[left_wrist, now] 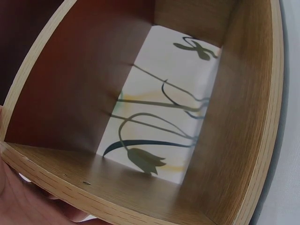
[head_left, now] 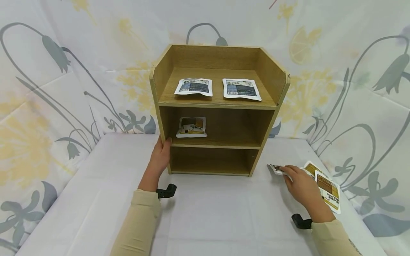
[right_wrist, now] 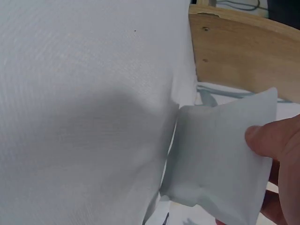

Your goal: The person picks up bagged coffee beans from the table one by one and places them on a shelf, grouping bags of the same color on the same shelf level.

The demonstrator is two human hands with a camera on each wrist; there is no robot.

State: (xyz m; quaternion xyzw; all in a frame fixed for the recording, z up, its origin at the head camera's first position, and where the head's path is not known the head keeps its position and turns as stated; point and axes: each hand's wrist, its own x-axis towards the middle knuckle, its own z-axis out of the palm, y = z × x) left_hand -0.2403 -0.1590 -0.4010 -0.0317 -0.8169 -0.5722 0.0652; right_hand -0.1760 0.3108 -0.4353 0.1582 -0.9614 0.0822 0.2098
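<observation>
My left hand [head_left: 160, 156] grips the left side of a small wooden shelf [head_left: 217, 58] at its lower part, thumb at the front edge. Up close in the left wrist view, a few fingers show beside the shelf's edge [left_wrist: 267, 117]. My right hand [head_left: 302, 186] pinches a flat sealed food packet [head_left: 275, 169] near the table, right of the shelf. The packet's plain pale back [right_wrist: 215, 154] faces the right wrist camera, the thumb [right_wrist: 265, 140] pressing on it.
Two blue-and-white packets [head_left: 193, 87] [head_left: 241, 89] lie on the top shelf. A brown-and-yellow packet [head_left: 192, 128] sits at the left of the middle compartment. More brown-and-yellow packets [head_left: 330, 192] overlap at the table's right. Flower-patterned cloth [head_left: 320, 53] hangs behind.
</observation>
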